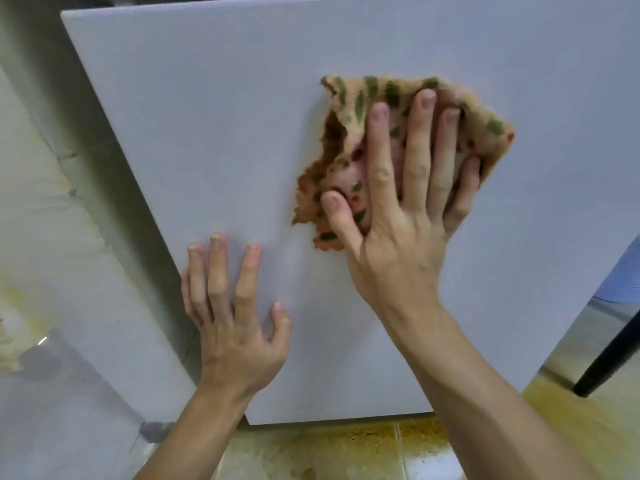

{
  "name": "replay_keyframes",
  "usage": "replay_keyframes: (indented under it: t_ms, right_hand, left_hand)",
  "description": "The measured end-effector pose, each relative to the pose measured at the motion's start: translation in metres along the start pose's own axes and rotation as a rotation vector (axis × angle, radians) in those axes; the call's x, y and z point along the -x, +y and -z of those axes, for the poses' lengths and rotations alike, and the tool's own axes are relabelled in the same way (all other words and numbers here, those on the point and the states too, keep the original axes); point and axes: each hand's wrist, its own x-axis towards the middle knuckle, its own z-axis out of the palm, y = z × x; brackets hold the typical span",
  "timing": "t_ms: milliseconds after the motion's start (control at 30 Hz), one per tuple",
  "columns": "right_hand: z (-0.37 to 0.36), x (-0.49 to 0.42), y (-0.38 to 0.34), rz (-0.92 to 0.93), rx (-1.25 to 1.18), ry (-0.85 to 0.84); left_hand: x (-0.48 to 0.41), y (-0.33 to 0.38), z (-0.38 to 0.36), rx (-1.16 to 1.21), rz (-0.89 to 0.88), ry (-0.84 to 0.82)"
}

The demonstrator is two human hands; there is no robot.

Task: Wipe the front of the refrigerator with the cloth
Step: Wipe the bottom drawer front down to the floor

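The right hand [398, 244] lies flat on the cloth [349, 109] and pushes it against the white front of the refrigerator [207, 116]. Its fingers are straight and spread out, not curled around the cloth. The cloth is tan with green spots and is bunched up under the hand, in the upper middle of the door. The left hand [235, 327] holds nothing. Its fingers are spread and loose, and the tips touch the door lower down, near the left edge. Below is a tiled floor [346, 452] with yellow stains.
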Motion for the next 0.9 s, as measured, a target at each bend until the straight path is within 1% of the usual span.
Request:
replay_keyframes:
  t_ms: [67,133,300,400,467,533,567,633,733,833,900]
  right_hand:
    - [-0.001,0.011,0.002,0.057,-0.009,0.011]
    - [-0.002,0.043,0.013,0.122,-0.036,-0.014]
    - [0.002,0.156,0.077,0.297,-0.031,-0.237]
    - [0.008,0.181,0.11,0.36,0.0,-0.315]
    - [0.01,0.177,0.118,0.395,-0.005,-0.32]
    - [0.012,0.164,0.116,0.388,-0.025,-0.305]
    - [0.013,0.152,0.113,0.365,-0.037,-0.277]
    - [0.014,0.115,0.107,0.257,-0.075,-0.191]
    - [0.017,0.036,0.106,0.111,-0.072,-0.052]
    - [0.018,-0.013,0.111,0.064,-0.047,-0.014]
    - [0.016,-0.007,0.113,0.074,-0.052,-0.002]
  left_hand:
    - [-0.003,0.005,-0.001,0.015,-0.014,0.007]
    - [-0.007,0.012,-0.003,0.019,-0.027,0.008]
    - [-0.012,0.028,-0.008,0.029,-0.032,-0.017]
    - [-0.011,0.037,-0.011,0.009,-0.078,-0.026]
    - [-0.012,0.043,-0.013,0.002,-0.112,-0.036]
    - [-0.013,0.049,-0.015,-0.005,-0.125,-0.037]
    - [-0.015,0.051,-0.016,-0.007,-0.131,-0.032]
    - [-0.019,0.057,-0.017,-0.016,-0.136,-0.023]
    - [-0.024,0.062,-0.021,0.0,-0.136,-0.009]
    - [-0.023,0.067,-0.025,0.017,-0.118,0.008]
    - [-0.023,0.072,-0.027,0.03,-0.099,0.022]
